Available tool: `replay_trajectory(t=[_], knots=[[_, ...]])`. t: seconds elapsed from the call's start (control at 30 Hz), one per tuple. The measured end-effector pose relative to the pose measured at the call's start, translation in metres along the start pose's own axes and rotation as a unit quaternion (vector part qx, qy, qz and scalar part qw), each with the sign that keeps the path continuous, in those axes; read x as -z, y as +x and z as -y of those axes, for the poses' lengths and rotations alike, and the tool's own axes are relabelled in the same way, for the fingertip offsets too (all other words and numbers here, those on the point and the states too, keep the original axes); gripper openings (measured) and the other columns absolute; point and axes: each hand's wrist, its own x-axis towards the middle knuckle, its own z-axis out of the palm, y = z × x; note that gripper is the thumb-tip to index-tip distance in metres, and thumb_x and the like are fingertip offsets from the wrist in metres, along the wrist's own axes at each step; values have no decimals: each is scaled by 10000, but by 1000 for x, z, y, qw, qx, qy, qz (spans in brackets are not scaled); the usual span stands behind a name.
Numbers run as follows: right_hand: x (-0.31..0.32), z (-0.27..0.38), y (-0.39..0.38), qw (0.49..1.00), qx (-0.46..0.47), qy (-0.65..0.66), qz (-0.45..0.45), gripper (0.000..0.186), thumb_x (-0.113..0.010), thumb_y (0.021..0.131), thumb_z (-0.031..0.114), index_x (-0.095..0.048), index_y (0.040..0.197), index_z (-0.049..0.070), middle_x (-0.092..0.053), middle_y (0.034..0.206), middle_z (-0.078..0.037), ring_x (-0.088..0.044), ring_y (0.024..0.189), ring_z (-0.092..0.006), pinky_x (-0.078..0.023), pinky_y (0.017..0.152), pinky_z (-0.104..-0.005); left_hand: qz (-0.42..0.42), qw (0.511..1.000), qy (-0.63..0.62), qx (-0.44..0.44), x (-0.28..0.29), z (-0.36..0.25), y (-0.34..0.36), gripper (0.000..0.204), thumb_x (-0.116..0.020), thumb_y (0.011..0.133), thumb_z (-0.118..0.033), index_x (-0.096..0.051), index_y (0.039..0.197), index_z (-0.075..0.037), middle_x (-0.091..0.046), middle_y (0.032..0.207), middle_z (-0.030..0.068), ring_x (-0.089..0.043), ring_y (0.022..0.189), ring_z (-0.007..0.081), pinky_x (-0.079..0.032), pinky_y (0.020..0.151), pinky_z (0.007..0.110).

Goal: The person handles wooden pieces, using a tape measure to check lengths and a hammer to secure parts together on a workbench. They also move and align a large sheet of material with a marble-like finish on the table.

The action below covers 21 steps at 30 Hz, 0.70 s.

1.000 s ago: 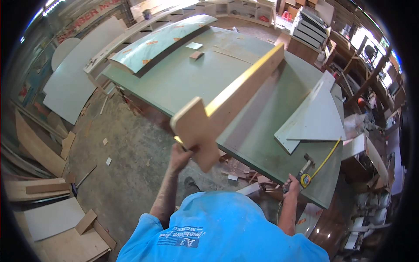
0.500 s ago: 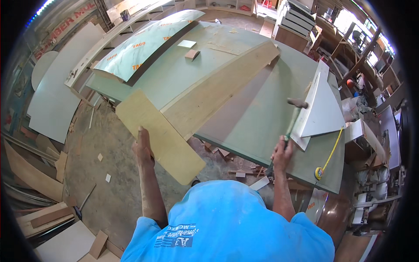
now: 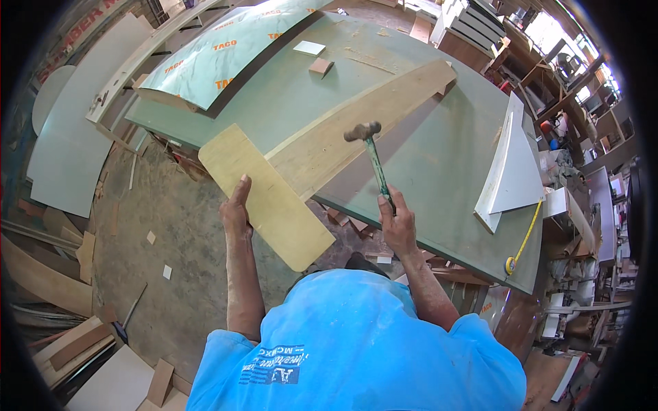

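Note:
My left hand (image 3: 236, 211) grips the edge of a pale wooden panel (image 3: 271, 198) with rounded corners, thumb on its face. That panel meets the near end of a long tapered wooden board (image 3: 363, 127), which lies across the green worktable (image 3: 439, 185). In my right hand (image 3: 397, 222) is a hammer (image 3: 373, 154) with a green handle, its head raised above the long board. The fingers wrap round the lower handle. Whether the two wooden pieces are fastened together cannot be seen.
A curved, film-covered sheet (image 3: 226, 51) lies at the table's far left. White angled panels (image 3: 510, 171) and a yellow tape measure (image 3: 510, 264), partly pulled out, rest at the right. Wood scraps (image 3: 321, 66) lie on the table, with more on the floor (image 3: 171, 240).
My right hand has brought the hammer leftward from beside the white panels to above the long board. My left hand still holds the rounded panel, which appears slightly shifted right as the view moved.

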Motion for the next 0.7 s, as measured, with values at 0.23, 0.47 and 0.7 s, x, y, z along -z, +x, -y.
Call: replay_trajectory(t=[0.23, 0.47, 0.7], knots=[[-22, 12, 24, 990, 108, -64, 60, 384, -525, 994, 232, -504, 1335, 57, -666, 900, -248, -668, 802, -407, -514, 642, -433, 13, 1000, -1, 6, 9, 5, 20, 527, -725, 865, -188, -538, 1240, 133, -621, 1217, 203, -608, 1152, 253, -483, 1006, 365], [-6, 32, 35, 999, 33, 5, 19, 351, -519, 993, 243, -516, 1297, 67, -661, 814, -228, -664, 714, -405, -517, 606, -485, -1, 1000, -6, 18, 11, 6, 25, 558, -723, 862, -215, -527, 1263, 119, -603, 1250, 203, -603, 1159, 266, -514, 974, 378], [-31, -19, 51, 986, 94, -64, 126, 352, -490, 999, 240, -500, 1307, 71, -665, 861, -245, -658, 744, -442, -517, 616, -503, 11, 1000, 8, 11, 1, 8, 22, 534, -727, 861, -225, -550, 1244, 102, -626, 1209, 188, -641, 1081, 266, -543, 928, 383]])
